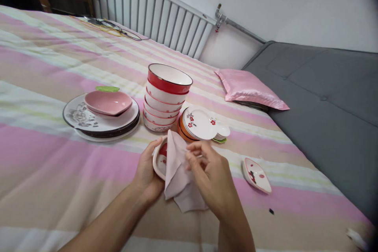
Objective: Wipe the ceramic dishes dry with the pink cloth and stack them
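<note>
My left hand (147, 171) grips a small white bowl (161, 161) with a pink rim and red pattern inside, tilted toward me. A pale pink cloth (178, 169) drapes over the bowl's right part and hides it. At the cloth's right edge, my right hand (208, 173) pinches the fabric between thumb and fingers. Just beyond the hands stands a stack of red and white bowls (167, 102). Beside it, flowered white plates (201, 124) rest on orange-brown dishes. Farther right a small white dish (256, 175) with a pink edge lies alone on the bedspread.
To the left, a pink heart-shaped bowl (108, 102) sits on stacked dark-rimmed plates (79, 116). A pink pillow (251, 88) lies by the grey headboard (313, 86). Cables (112, 27) are at the far edge, before a white radiator (147, 8). The striped bedspread (59, 189) is slightly wrinkled.
</note>
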The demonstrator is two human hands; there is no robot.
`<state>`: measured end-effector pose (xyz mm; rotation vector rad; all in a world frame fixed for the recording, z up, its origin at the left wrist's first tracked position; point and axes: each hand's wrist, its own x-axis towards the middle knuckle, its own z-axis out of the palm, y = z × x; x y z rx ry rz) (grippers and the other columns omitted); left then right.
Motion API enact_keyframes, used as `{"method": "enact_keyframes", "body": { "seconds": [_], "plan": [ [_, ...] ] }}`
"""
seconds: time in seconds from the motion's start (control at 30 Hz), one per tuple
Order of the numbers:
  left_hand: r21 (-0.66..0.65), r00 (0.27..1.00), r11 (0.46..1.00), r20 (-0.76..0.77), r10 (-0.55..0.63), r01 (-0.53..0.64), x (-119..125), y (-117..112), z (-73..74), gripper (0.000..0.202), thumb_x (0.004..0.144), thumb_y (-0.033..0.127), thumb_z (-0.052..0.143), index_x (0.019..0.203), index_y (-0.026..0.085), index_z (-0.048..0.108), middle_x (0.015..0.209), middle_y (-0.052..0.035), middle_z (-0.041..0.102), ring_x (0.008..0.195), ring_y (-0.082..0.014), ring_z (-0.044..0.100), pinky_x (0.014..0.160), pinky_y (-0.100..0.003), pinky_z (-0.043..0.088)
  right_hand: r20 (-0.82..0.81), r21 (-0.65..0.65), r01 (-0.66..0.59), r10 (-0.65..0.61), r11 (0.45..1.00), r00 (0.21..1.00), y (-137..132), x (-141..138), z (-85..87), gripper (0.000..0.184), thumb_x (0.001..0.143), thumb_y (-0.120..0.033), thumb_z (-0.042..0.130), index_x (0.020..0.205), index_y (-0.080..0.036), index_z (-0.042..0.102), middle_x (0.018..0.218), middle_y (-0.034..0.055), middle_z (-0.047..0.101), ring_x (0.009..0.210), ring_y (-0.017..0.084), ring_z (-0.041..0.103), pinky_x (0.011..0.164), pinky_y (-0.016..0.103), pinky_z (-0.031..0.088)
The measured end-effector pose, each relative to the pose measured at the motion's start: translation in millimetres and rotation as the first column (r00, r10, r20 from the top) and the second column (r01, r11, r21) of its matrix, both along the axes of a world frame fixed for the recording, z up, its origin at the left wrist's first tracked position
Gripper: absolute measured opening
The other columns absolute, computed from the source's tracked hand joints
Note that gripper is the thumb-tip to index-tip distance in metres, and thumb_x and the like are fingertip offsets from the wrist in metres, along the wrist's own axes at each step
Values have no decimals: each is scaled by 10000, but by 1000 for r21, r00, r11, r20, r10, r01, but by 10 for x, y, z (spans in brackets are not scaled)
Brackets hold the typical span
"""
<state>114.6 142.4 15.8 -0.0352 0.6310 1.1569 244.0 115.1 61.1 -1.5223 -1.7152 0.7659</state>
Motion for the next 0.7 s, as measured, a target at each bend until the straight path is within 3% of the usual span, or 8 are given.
{"method": "enact_keyframes", "body": {
  "seconds": [0.07, 0.17, 0.3, 0.43, 0.57, 0.63, 0.7],
  "plan": [
    [16, 1000, 1000, 0, -11, 11, 5, -15, 30, 219, 832, 286, 525, 784, 131, 672, 620, -60, 683, 550, -186, 647, 566, -289, 543, 90, -123, -9, 21, 992, 996, -22, -20, 7, 269, 866, -412, 507, 1002, -194, 588, 857, 50, 681, 704, 178, 649, 618, 270, 457],
    [64, 999, 997, 12, -36, 35, 28, -43, 77, 214, 835, 288, 526, 839, 138, 679, 656, -60, 692, 600, -201, 666, 590, -299, 552, 221, -158, 17, 19, 987, 975, -2, -87, -46, 393, 821, -498, 558, 1070, -195, 572, 869, 67, 691, 785, 228, 652, 656, 295, 440],
    [95, 999, 995, -43, 21, -17, 54, -59, 68, 172, 833, 239, 541, 877, 143, 678, 695, -47, 704, 613, -183, 670, 609, -278, 555, 336, -157, 12, 41, 988, 941, 28, -175, -120, 298, 812, -380, 587, 1050, -201, 570, 897, 74, 688, 824, 239, 642, 668, 292, 405],
    [88, 997, 995, -71, 43, -36, 51, -53, 35, 148, 827, 214, 557, 866, 138, 679, 704, -38, 709, 604, -162, 666, 621, -251, 552, 417, -136, -42, 96, 990, 904, 54, -179, -143, 114, 833, -239, 515, 901, -193, 594, 834, 72, 675, 758, 215, 617, 608, 269, 350],
    [56, 995, 997, -82, 66, -61, 31, -38, 63, 168, 833, 226, 541, 856, 127, 675, 708, -52, 710, 597, -164, 663, 616, -261, 554, 200, -96, -62, 80, 993, 977, 139, 9, -143, 208, 879, -314, 465, 757, -187, 577, 687, 14, 607, 644, 161, 539, 568, 244, 332],
    [41, 993, 997, -87, 76, -72, 13, -24, 83, 176, 828, 238, 542, 832, 121, 673, 713, -64, 712, 600, -175, 665, 614, -278, 557, 6, -55, 13, -13, 998, 1000, 188, 169, -138, 269, 881, -390, 468, 743, -182, 567, 674, -5, 571, 651, 148, 514, 581, 234, 349],
    [42, 990, 994, -91, 104, -101, -15, -7, 100, 172, 821, 241, 547, 820, 124, 673, 717, -67, 715, 610, -188, 670, 622, -298, 562, -205, -52, 137, -145, 989, 968, 224, 335, -126, 315, 854, -462, 505, 720, -180, 550, 635, -24, 524, 621, 134, 485, 561, 222, 353]
  ]
}}
